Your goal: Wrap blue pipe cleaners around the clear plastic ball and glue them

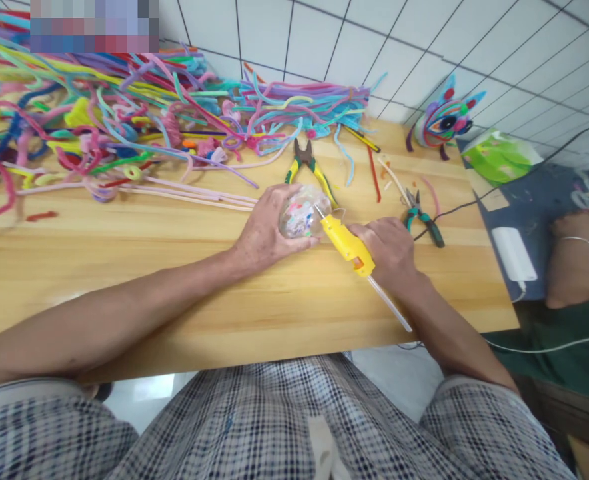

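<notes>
My left hand (267, 227) is wrapped round a clear, rounded ball (302, 215) with colourful bits showing in it. In my right hand (389, 250) is a yellow hot glue gun (348, 245), its metal tip against or just beside the right side of the ball; I cannot tell if they touch. A clear glue stick (389, 303) sticks out of the gun's back end. Just beyond the ball lie yellow-and-black pliers (304, 157), jaws pointing away from me, their handles partly hidden behind the ball.
Pipe cleaners (124, 113) in many colours cover the table's back left. Green-handled pliers (422, 217) lie on the right, near a dark cord. A colourful animal figure (444, 120) stands at the back right corner. Another person's arm (574, 260) rests beside a white power bank (514, 253).
</notes>
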